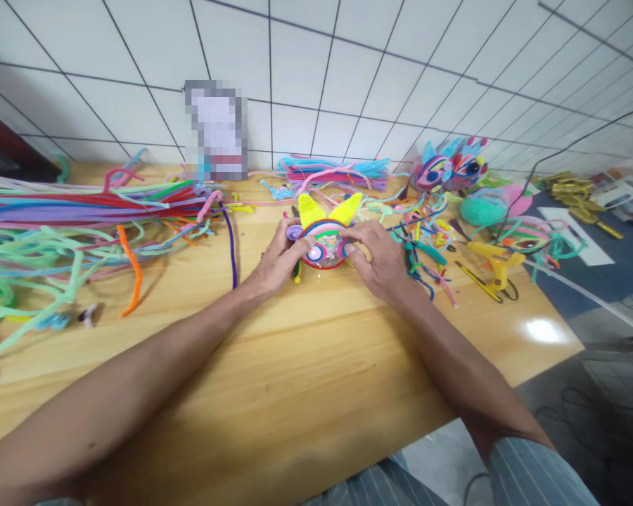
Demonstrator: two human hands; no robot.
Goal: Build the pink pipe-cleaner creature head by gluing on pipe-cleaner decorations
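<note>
A round craft face [327,235] with a clear body, a red rim, coloured arcs and two pointed yellow ears [312,209] is held over the wooden table. My left hand [280,261] is closed on its left side, the thumb by a blue-and-white ringed eye [315,252] and a purple disc [294,232] beside the fingers. My right hand [377,258] pinches its right edge, at a second ringed eye partly hidden by the fingers.
Pipe cleaners [152,204] lie in a long bundle at the left, above tangled green ones [58,274]. Another bundle [337,172] is by the wall. On the right are green-handled pliers [425,251], a yellow glue gun [499,263] and finished craft pieces [435,169].
</note>
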